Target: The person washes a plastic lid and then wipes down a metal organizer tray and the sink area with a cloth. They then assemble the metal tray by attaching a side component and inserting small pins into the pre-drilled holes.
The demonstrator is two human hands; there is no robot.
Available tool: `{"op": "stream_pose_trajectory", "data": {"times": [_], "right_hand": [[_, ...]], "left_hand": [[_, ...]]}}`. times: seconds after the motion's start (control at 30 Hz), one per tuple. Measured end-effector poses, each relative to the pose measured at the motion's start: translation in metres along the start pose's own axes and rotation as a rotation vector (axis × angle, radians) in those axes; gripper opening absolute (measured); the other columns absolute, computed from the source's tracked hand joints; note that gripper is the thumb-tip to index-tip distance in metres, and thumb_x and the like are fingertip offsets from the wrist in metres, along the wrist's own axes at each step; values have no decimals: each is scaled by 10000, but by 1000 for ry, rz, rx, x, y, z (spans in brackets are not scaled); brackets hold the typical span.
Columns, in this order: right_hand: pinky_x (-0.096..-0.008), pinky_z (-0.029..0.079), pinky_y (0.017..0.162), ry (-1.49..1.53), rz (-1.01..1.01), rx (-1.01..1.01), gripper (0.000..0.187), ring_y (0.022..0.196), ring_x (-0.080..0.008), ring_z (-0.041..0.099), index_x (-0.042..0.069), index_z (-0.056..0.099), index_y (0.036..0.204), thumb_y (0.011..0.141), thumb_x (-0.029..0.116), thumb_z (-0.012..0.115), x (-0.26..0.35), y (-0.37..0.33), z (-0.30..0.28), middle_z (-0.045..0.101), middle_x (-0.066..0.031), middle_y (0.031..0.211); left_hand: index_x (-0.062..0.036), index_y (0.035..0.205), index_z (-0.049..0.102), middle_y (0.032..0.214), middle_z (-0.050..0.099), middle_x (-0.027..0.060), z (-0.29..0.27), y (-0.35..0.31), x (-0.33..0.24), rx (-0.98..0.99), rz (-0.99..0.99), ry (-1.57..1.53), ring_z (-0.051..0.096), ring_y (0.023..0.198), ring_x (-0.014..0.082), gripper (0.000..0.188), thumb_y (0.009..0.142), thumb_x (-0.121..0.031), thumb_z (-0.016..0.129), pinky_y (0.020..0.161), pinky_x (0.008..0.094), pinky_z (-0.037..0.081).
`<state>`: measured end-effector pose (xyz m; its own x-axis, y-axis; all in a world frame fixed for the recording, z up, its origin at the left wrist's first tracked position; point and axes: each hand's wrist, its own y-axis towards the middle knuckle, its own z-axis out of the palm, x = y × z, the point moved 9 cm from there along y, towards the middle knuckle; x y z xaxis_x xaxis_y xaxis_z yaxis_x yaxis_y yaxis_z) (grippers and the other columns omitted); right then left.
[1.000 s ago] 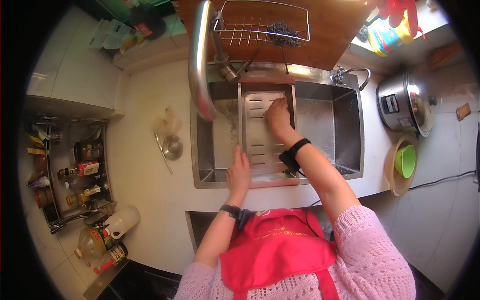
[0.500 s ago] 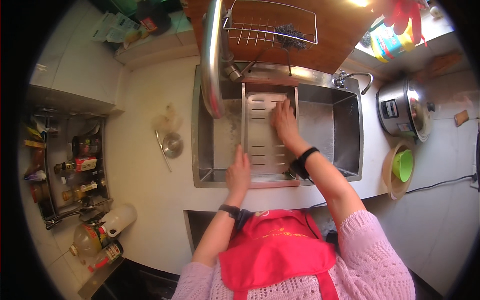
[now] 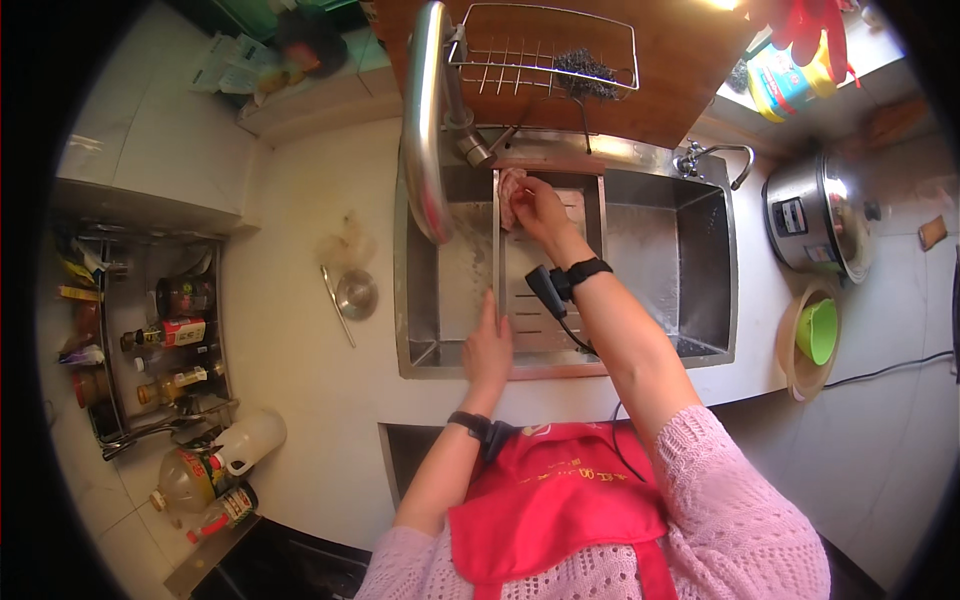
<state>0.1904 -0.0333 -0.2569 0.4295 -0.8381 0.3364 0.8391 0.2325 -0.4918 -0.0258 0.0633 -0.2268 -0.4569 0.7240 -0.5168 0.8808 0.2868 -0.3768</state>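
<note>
A slotted stainless-steel drain tray (image 3: 540,275) lies across the sink (image 3: 650,270). In its far left corner my right hand (image 3: 542,210) is closed on a crumpled pinkish cloth (image 3: 511,197), pressed against the inside of the tray. Part of that cloth is hidden under the fingers. My left hand (image 3: 487,352) rests at the tray's near left rim with its fingers stretched forward, touching the edge. Both wrists wear dark bands; a small black device and a cable hang by the right one, above the tray.
A tall faucet (image 3: 428,120) arches over the sink's left side. Behind stands a wire rack (image 3: 545,50) with a dark scourer (image 3: 585,75). Left lie a small metal lid (image 3: 356,294) and bottles (image 3: 185,475). A rice cooker (image 3: 820,215) and green bowl (image 3: 817,332) sit right.
My right hand has moved left across the tray to its far left corner, and the pinkish cloth now shows in it. My left hand stays by the left rim.
</note>
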Motion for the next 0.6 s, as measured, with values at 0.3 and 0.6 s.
{"op": "stream_pose_trajectory", "data": {"times": [0.3, 0.6], "right_hand": [[-299, 435, 519, -786, -209, -309, 157, 630, -152, 567, 34, 600, 862, 857, 188, 629, 40, 16, -29, 613, -77, 778], [-253, 436, 483, -1032, 165, -72, 147, 535, -107, 557, 50, 618, 782, 815, 172, 694, -28, -95, -41, 605, -30, 643]], "left_hand": [[-213, 1425, 380, 829, 647, 236, 11, 5, -33, -25, 126, -52, 621, 789, 446, 532, 918, -248, 537, 687, 521, 477], [-152, 1392, 386, 879, 649, 249, 4, 2, -23, -95, 72, -108, 622, 822, 448, 556, 879, -239, 581, 709, 522, 482]]}}
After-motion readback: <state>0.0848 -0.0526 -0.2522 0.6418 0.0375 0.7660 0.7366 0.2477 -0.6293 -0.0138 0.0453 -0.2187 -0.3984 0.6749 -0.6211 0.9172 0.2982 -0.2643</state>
